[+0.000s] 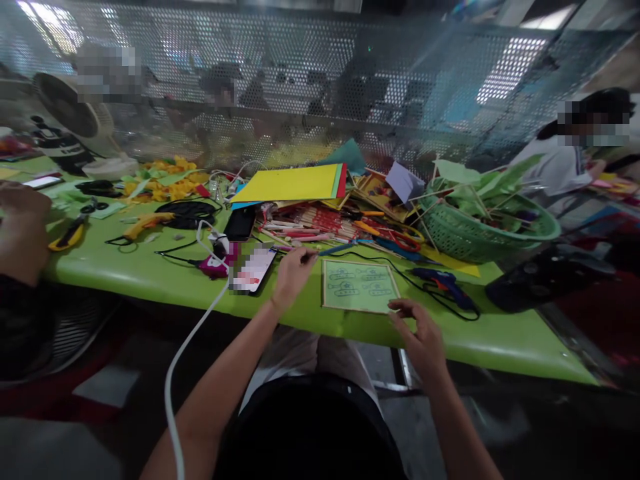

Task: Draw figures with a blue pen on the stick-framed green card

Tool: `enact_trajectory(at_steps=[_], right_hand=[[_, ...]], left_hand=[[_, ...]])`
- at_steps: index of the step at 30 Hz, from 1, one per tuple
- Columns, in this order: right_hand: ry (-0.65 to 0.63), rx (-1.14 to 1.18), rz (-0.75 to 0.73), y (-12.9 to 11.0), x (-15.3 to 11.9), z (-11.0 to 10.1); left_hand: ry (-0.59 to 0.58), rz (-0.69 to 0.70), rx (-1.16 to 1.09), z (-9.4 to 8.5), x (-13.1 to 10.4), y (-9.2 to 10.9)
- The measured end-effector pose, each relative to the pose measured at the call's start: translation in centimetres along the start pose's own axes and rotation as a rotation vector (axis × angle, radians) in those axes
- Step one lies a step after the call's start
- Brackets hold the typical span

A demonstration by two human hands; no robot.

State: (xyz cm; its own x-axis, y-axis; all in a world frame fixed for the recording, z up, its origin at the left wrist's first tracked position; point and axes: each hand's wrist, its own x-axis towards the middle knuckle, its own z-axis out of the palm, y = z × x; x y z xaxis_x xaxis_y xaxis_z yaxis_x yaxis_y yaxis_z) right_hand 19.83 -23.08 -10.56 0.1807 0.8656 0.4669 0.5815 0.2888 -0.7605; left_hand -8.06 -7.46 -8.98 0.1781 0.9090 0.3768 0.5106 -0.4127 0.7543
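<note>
A light green card (361, 301) with cloud-like and star drawings in dark ink and a thin stick border lies near the table's front edge. My right hand (420, 333) has its thumb and forefinger on the card's lower right corner, gripping it lightly. To the left of the card, my left hand (293, 273) is closed in a pinch at the near end of a blue pen (336, 249). A lit phone (255, 268) lies just left of that hand. Behind the pen spreads a pile of red-and-white wrapped sticks (320, 221).
A blue glue gun (445, 285) with a cord lies right of the card, near a green basket (480, 233). Yellow sheets (290, 183) sit behind. A yellow glue gun (145, 225), scissors (73, 230), a pink power strip (216, 265) and another person's hand (23, 223) are leftward.
</note>
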Motion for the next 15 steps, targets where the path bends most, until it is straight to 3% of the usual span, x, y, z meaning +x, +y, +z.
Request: enact_trajectory(at_steps=[3, 8, 15], right_hand=[[-0.09, -0.19, -0.16, 1.4, -0.5, -0.1], [-0.087, -0.333, -0.309, 2.1, -1.0, 0.5], [-0.073, -0.439, -0.356, 1.6, -1.2, 0.8]], left_hand=[[0.054, 0.002, 0.152, -0.5, 2.4, -1.0], [0.082, 0.04, 0.365, -0.4, 4.8, -1.7], [0.087, 0.173, 0.551, 0.0, 3.5, -0.8]])
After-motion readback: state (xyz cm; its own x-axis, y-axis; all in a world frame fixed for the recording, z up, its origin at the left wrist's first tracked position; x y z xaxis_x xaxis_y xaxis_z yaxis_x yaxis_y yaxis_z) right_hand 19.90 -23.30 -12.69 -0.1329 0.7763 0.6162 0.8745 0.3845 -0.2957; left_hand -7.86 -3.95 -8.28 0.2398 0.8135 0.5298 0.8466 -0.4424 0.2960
